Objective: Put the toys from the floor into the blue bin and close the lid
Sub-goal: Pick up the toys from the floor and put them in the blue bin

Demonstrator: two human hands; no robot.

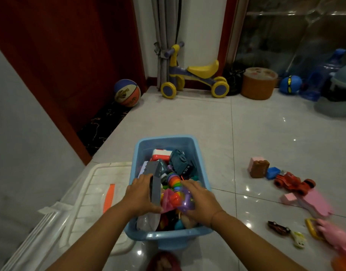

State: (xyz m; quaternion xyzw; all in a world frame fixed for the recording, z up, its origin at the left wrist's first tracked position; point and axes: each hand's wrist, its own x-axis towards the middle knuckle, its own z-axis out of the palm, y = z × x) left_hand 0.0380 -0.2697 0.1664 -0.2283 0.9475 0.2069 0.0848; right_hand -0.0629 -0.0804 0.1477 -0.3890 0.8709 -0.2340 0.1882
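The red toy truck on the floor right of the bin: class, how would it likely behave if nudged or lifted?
The red toy truck sits on big dark wheels on glossy tile, so a nudge would probably send it rolling. It looks like moulded plastic, likely stiff and light. Its chunky body should give a hand an easy grip.

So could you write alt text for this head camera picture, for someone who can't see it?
Seen from above, a person's left hand grips a grey plastic block and the right hand rests on toys in a full blue plastic bin. A clear lid lies left of it; a red toy truck and pink pieces remain on the tiled floor.
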